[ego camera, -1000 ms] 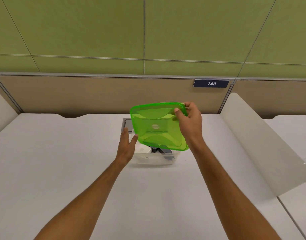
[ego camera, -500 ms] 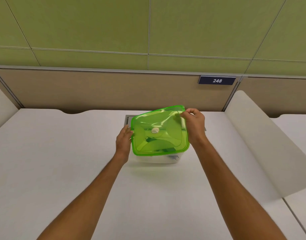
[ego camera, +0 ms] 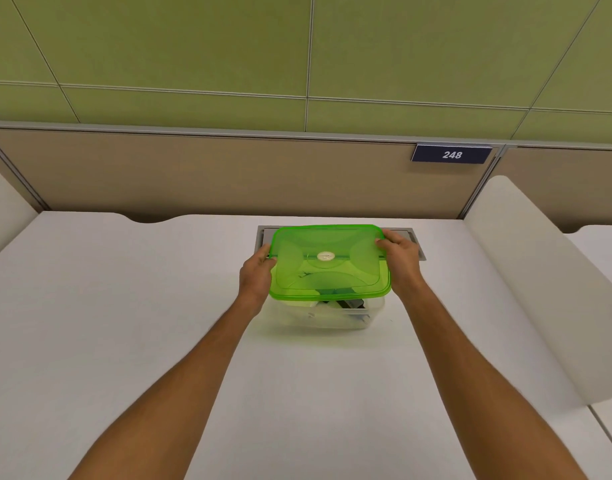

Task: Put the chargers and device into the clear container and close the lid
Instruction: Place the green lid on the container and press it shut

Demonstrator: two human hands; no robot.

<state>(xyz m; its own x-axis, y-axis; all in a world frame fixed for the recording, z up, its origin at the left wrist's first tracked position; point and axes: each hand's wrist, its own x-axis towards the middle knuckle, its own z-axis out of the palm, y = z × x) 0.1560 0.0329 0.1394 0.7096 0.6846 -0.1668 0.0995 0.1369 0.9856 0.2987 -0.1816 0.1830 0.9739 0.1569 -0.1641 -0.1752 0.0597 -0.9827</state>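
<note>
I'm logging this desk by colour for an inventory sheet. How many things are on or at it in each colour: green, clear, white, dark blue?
Green: 1, the lid
Clear: 1, the container
White: 1, the desk
Dark blue: 1, the number plate
Total: 4. The contents inside the container are too obscured to count.

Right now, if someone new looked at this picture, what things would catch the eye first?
The bright green lid stands out most, held at mid-desk over the clear container, with the left hand and right hand gripping its two sides. Dark items show through the container's wall. On the partition behind, at upper right, a dark sign reads 248.
</note>
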